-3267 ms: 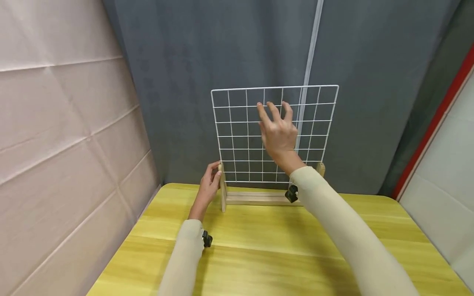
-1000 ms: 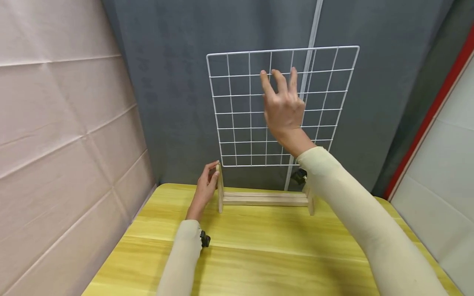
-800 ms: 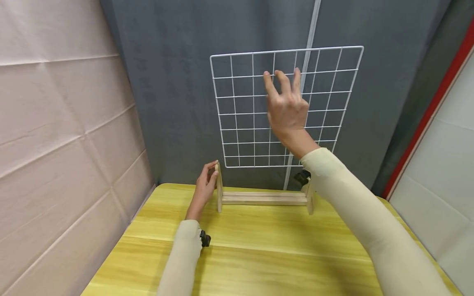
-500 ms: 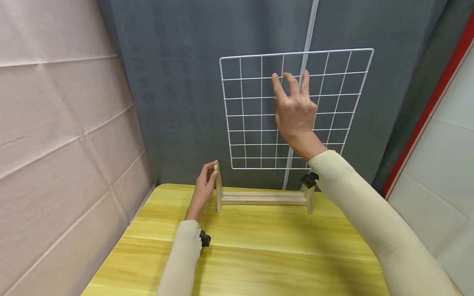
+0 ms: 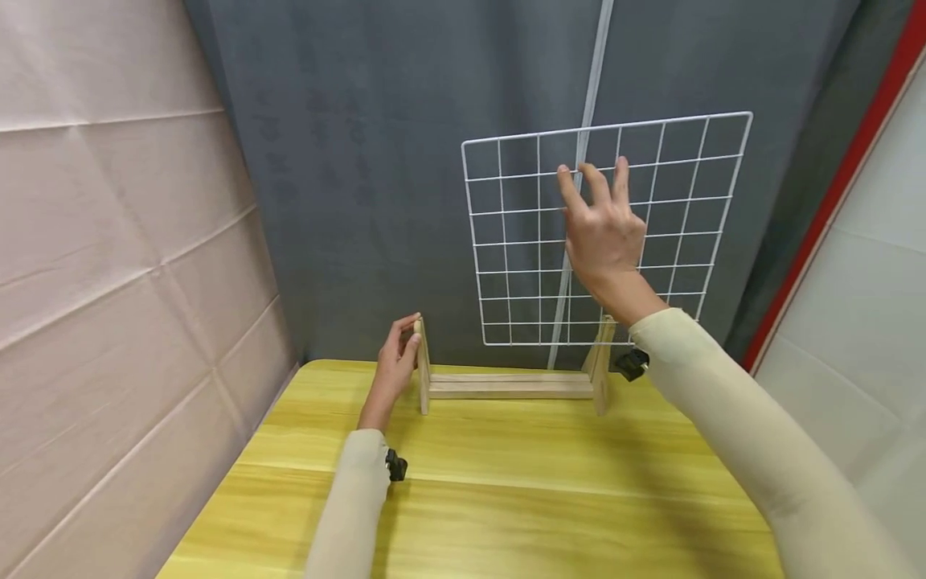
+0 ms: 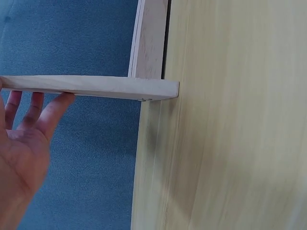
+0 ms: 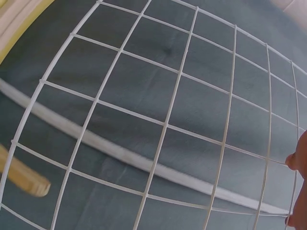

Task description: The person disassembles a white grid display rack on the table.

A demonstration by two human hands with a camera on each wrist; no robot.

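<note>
My right hand (image 5: 604,233) holds a white wire grid (image 5: 608,128) upright in the air, fingers spread at its middle wires. The grid hangs slightly tilted above and to the right of a wooden stand (image 5: 506,384) on the yellow table (image 5: 506,498); its lower edge is level with the top of the right upright (image 5: 602,362). In the right wrist view the grid (image 7: 166,125) fills the frame, with fingertips (image 7: 298,160) at the right edge. My left hand (image 5: 394,362) rests against the left upright (image 5: 422,366); the left wrist view shows straight fingers (image 6: 53,108) on its outer face (image 6: 96,87).
A grey curtain (image 5: 362,161) with a pale vertical strip (image 5: 589,96) hangs right behind the table's back edge. A pale fabric wall (image 5: 108,241) closes the left side. A red edge (image 5: 832,217) and a light panel stand at the right.
The grid, seated in the stand 3.3 s ago, is lifted clear of it. Over the last second it drifted right and slightly down. The left hand stayed on the upright.
</note>
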